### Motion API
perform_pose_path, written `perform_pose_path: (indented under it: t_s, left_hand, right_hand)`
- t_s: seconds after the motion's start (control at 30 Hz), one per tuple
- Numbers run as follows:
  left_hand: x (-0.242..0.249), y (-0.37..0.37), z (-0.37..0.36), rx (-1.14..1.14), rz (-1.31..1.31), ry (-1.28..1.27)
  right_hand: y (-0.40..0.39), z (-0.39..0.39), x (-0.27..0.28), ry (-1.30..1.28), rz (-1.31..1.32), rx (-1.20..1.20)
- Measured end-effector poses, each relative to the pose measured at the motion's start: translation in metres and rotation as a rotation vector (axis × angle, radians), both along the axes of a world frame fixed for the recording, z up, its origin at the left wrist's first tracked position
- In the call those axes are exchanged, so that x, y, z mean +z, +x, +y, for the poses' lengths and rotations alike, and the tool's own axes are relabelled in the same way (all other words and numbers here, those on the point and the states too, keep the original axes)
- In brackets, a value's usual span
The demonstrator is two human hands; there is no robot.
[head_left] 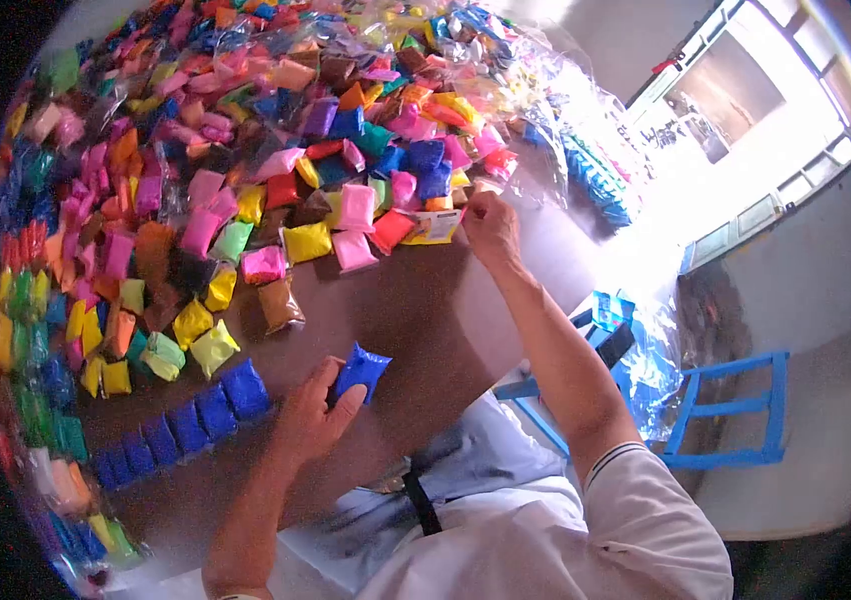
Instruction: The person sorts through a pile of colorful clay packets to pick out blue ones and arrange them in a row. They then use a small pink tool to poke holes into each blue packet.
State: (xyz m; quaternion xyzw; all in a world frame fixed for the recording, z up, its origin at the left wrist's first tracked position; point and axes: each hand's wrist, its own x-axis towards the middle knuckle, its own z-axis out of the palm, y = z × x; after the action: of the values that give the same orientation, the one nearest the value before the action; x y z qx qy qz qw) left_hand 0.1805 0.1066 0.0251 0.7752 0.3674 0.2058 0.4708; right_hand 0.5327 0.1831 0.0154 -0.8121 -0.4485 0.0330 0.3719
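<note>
My left hand (307, 412) grips a small blue packet (361, 374) between thumb and fingers, just above the table. A row of several similar blue packets (187, 428) lies to its left. At the pile's right edge, my right hand (493, 232) is closed, its fingers curled together; what they hold, if anything, is hidden. Close beside it lie a yellow packet with a printed label (433, 228) and a red packet (391, 232). A brown packet (280, 304) lies on the table beyond my left hand.
A large heap of colourful packets (245, 130) covers the far and left parts of the brown table (385, 300). Clear plastic bags lie over the heap's back. To the right are a blue chair (735, 410), clear plastic wrapping (650, 385) and a bright window (725, 100).
</note>
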Motion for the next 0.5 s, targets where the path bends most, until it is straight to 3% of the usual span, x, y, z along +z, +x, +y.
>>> perform_pose_path:
  t_s: [0.23,0.3,0.4,0.5]
  left_hand:
    - [-0.010,-0.001,0.002,-0.010,-0.086,0.137]
    - [-0.001,-0.001,0.004,-0.031,-0.061,0.045]
    - [-0.003,-0.002,0.003,-0.030,-0.072,0.076]
    - [-0.006,-0.002,0.005,-0.027,-0.063,0.126]
  right_hand:
    - [-0.003,-0.005,-0.004,-0.270,-0.193,-0.046]
    - [0.012,0.010,-0.012,-0.321,-0.235,-0.106]
    - [0.015,0.006,0.001,-0.469,-0.161,-0.033]
    - [0.010,-0.013,0.002,-0.381,-0.196,0.012]
